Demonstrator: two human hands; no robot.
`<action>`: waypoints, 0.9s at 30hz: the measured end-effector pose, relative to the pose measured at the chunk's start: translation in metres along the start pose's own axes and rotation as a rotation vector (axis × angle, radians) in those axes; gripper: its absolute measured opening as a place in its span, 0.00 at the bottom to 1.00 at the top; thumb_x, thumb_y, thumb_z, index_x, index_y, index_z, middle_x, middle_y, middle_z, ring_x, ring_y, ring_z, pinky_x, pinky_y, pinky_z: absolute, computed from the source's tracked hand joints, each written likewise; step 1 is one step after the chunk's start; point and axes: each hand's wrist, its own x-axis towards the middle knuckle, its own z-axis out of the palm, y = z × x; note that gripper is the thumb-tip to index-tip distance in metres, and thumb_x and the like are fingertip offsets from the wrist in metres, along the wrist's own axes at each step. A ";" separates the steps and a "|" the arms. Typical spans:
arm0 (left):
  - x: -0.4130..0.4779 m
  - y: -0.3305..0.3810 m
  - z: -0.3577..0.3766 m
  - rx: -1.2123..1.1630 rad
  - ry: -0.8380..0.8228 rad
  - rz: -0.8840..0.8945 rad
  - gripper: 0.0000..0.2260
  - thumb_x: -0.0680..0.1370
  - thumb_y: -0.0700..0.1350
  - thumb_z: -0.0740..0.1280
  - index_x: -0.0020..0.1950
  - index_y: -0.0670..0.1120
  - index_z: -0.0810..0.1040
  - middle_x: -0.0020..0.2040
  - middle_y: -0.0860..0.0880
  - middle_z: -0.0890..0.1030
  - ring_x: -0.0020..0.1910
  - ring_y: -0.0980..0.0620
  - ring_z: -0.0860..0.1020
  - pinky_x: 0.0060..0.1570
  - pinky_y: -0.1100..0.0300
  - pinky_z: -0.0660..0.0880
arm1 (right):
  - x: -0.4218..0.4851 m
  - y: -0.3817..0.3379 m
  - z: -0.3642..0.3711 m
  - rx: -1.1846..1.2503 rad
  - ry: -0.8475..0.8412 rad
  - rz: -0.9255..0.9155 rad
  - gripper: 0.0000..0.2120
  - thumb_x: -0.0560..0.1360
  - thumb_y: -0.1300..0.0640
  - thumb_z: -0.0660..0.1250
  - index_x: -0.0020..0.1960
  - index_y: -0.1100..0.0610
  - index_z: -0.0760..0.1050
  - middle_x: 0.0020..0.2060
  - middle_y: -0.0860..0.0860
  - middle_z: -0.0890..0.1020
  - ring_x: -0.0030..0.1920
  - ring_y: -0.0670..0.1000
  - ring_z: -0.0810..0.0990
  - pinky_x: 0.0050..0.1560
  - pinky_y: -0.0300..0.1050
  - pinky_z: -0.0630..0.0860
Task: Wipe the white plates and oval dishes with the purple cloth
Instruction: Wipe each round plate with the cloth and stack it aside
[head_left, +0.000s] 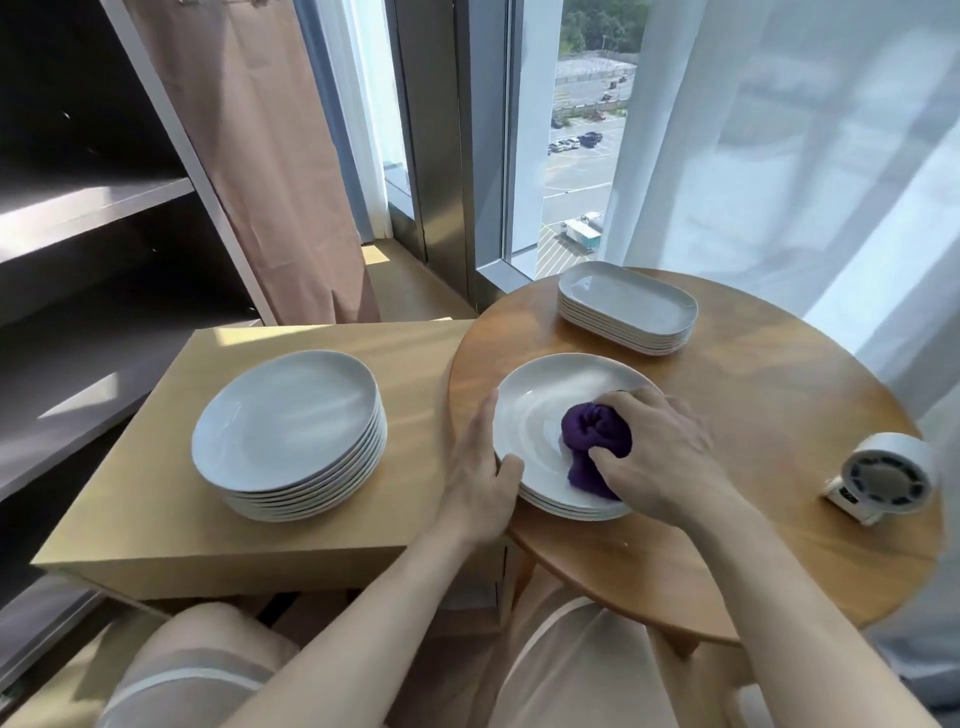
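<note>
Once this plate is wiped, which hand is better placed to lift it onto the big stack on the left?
Probably the left hand: it grips the plate at the rim nearest that stack, while the right hand holds the cloth.

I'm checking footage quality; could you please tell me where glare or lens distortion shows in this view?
Head view: sunlight leaves soft glare on the top plate beside the purple cloth and bright streaks on the round table; the wide-angle lens slants the shelf frame at left; the white curtain looks washed out.
</note>
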 end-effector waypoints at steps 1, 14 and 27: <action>-0.001 -0.001 0.002 -0.010 0.014 0.004 0.31 0.76 0.55 0.54 0.77 0.66 0.48 0.69 0.84 0.51 0.69 0.81 0.51 0.67 0.81 0.48 | -0.001 -0.002 0.002 -0.006 -0.021 -0.024 0.24 0.74 0.45 0.67 0.69 0.40 0.71 0.67 0.42 0.72 0.69 0.53 0.65 0.69 0.52 0.61; 0.002 -0.018 0.011 -0.075 0.033 -0.045 0.29 0.77 0.57 0.49 0.75 0.76 0.46 0.73 0.78 0.54 0.70 0.75 0.53 0.72 0.72 0.49 | 0.017 -0.039 0.039 -0.012 -0.078 -0.228 0.27 0.75 0.39 0.64 0.71 0.39 0.61 0.69 0.46 0.66 0.68 0.56 0.65 0.68 0.57 0.66; 0.001 -0.016 0.018 -0.077 0.076 -0.057 0.31 0.78 0.54 0.49 0.82 0.59 0.52 0.81 0.58 0.59 0.79 0.58 0.57 0.78 0.53 0.56 | 0.069 -0.040 0.044 -0.072 0.072 -0.104 0.27 0.74 0.41 0.68 0.69 0.51 0.70 0.70 0.51 0.68 0.66 0.59 0.67 0.68 0.54 0.68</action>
